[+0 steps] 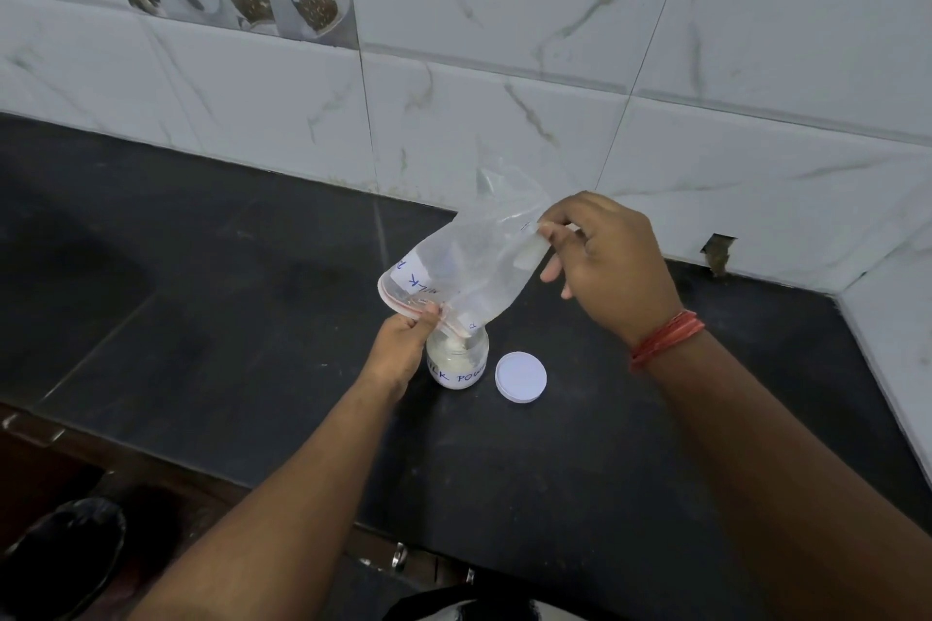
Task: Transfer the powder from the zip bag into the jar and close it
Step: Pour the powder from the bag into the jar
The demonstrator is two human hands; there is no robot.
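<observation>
A clear zip bag [469, 262] with a white handwritten label hangs upside down, its red zip mouth pushed into the top of a small glass jar [458, 363]. The jar stands on the black counter [252, 318], holds whitish powder and carries a handwritten label. My left hand [406, 343] pinches the bag's mouth at the jar's rim. My right hand [605, 262] pinches the bag's raised bottom edge between thumb and forefinger. The bag looks almost empty. A round white lid [521, 377] lies flat on the counter just right of the jar.
White marble-look wall tiles [504, 91] rise behind the counter and on the right side. A small hole [718, 255] breaks the tile near the back right corner. The counter's front edge runs below my forearms. A dark object [60, 555] sits on the floor, lower left.
</observation>
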